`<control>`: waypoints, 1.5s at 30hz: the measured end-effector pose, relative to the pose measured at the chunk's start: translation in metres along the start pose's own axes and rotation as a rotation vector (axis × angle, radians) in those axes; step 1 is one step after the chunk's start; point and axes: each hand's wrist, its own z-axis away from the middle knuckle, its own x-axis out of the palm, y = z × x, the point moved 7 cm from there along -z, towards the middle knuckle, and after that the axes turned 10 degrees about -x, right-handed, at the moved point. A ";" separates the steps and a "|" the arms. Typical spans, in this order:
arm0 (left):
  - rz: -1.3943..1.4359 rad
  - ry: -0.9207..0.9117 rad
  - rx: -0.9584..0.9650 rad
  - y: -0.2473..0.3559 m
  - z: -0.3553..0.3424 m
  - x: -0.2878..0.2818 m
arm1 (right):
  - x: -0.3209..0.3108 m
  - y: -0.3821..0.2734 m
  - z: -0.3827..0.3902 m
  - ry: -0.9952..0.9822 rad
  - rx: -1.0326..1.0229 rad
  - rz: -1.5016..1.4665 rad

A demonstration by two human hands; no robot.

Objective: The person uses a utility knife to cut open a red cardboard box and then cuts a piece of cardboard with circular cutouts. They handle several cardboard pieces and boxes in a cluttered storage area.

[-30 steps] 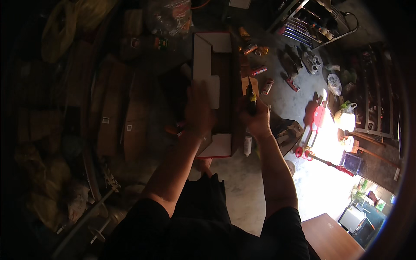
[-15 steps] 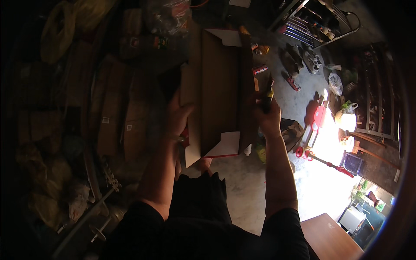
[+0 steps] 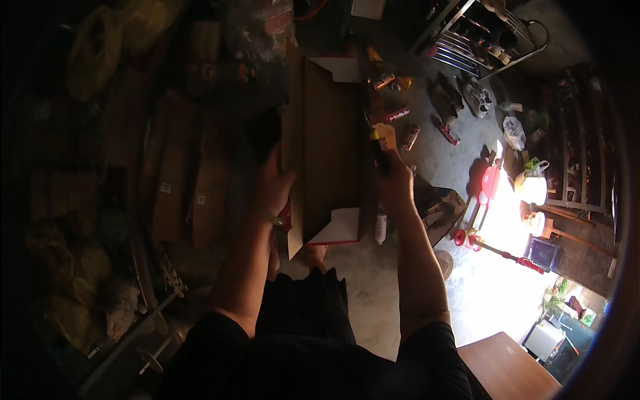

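Note:
An opened cardboard box [image 3: 333,147], brown inside with white end flaps and red edges, is held up in front of me, long and narrow. My left hand [image 3: 274,181] grips its left side panel, the thumb lying on the inner face. At the box's right edge, my right hand [image 3: 395,179] is closed around a slim dark tool [image 3: 379,152] with a yellow part at its upper end. Shadow hides the tool's exact kind. Whether it touches the box's right wall, I cannot tell.
Several cans and small packages, such as a red can [image 3: 411,138], lie on the floor beyond my right hand. Shoes [image 3: 477,99] stand near a metal rack [image 3: 460,57]. A red scooter [image 3: 490,183] lies in bright light. Flattened cartons [image 3: 173,180] are stacked at the left.
My right hand has moved left with the dark tool, closer against the box's right edge. The box has shifted slightly left and toward me, still in my left hand.

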 end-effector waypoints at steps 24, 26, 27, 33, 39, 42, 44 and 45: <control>-1.300 0.187 0.776 0.213 0.178 0.021 | -0.087 -0.191 0.051 0.057 -0.356 -0.067; -1.347 0.202 0.758 0.236 0.196 0.017 | -0.107 -0.214 0.063 0.050 -0.341 -0.048; -1.368 0.216 0.754 0.245 0.205 0.014 | -0.115 -0.222 0.068 0.048 -0.323 -0.067; -1.672 0.223 0.610 0.237 0.214 0.010 | -0.113 -0.226 0.067 0.080 -0.427 -0.025; -1.970 -0.150 0.373 0.232 0.207 0.037 | -0.105 -0.249 0.065 0.046 -0.476 0.096; -2.121 -0.438 0.077 0.215 0.190 0.062 | -0.092 -0.252 0.071 0.009 -0.442 0.118; -2.164 -0.413 0.037 0.207 0.174 0.063 | -0.085 -0.260 0.074 -0.012 -0.424 0.141; -2.168 -0.393 0.036 0.204 0.167 0.066 | -0.086 -0.265 0.077 0.003 -0.438 0.153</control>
